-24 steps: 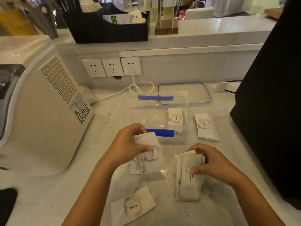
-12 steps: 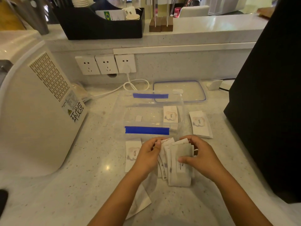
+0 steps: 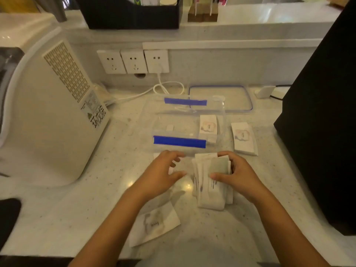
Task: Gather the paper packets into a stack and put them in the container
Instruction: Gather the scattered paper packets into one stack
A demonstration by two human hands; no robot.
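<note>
Paper packets [image 3: 212,182] are lying in a loose, fanned bundle on the counter [image 3: 77,209], just in front of the clear container [image 3: 185,122]. The right hand [image 3: 237,174] is pinching this bundle at its upper end, thumb on the top packet and fingers curled behind. The left hand [image 3: 161,174] is hovering just beside the bundle, fingers spread and curved, gripping nothing; a white corner is showing under it, possibly another packet.

Progress, judged from this view: the gathering step is partly complete and the transfer step is barely begun.

- In the container: one packet [image 3: 208,125] is lying against the right wall.
- In the bundle: several packets; the exact count cannot be read because the edges are overlapping.
- Loose on the counter: one packet [image 3: 154,224] is lying near the front edge, below the left forearm.
- Right of the container: a small pile [image 3: 243,137], apparently two packets, is waiting.

The lid [image 3: 221,98] is resting behind the container, off.

Remaining work: collecting the loose packets, squaring the bundle, and placing it inside.
</note>
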